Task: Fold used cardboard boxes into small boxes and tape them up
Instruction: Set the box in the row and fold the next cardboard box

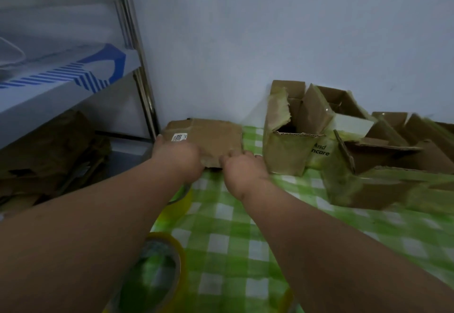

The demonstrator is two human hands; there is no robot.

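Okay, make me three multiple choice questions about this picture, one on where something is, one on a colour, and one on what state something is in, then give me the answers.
1. Where does the flat brown cardboard piece with the white sticker lie?
A. at the wall, by the metal post
B. on the shelf
C. inside an open box

2. What colours is the checked tablecloth?
A. red and white
B. green and white
C. plain blue

3. How is the tall brown box printed with dark letters?
A. taped shut
B. crushed flat
C. open on top

Answers: 1 A, both hands hold it there. 2 B, its squares show this. 3 C, its torn flaps stand up.
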